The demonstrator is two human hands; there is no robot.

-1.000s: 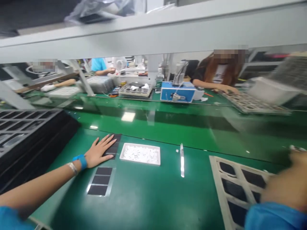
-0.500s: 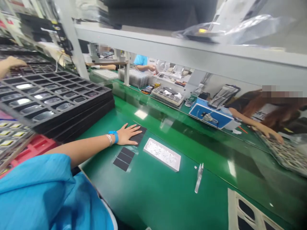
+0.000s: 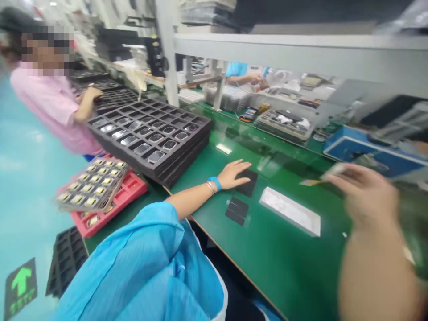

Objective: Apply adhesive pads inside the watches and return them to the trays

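Observation:
My left hand (image 3: 233, 175) lies flat on the green table, fingers spread, its fingertips over a black sheet (image 3: 249, 183). Nearer to me is a smaller black sheet with dividing lines (image 3: 237, 210). Right of these sits a shallow white tray (image 3: 290, 211); its contents are blurred. Raised beyond the tray's right end, my right hand (image 3: 366, 191) is blurred, with thumb and fingers pinched together. A small pale, yellowish piece (image 3: 311, 182) shows by its fingertips; I cannot make out what it is.
Stacked black compartment trays (image 3: 150, 133) with watch-like pieces stand at the left. Closer are grey trays (image 3: 95, 183) on a red tray (image 3: 133, 187). A person in pink (image 3: 60, 102) works beyond. A blue box (image 3: 347, 145) and a shelf beam (image 3: 284, 49) lie ahead.
The view has swung left, bringing the person in pink into sight. My right hand has come into view, pinched and raised. The tweezers are no longer visible. My left hand stays on the black sheet.

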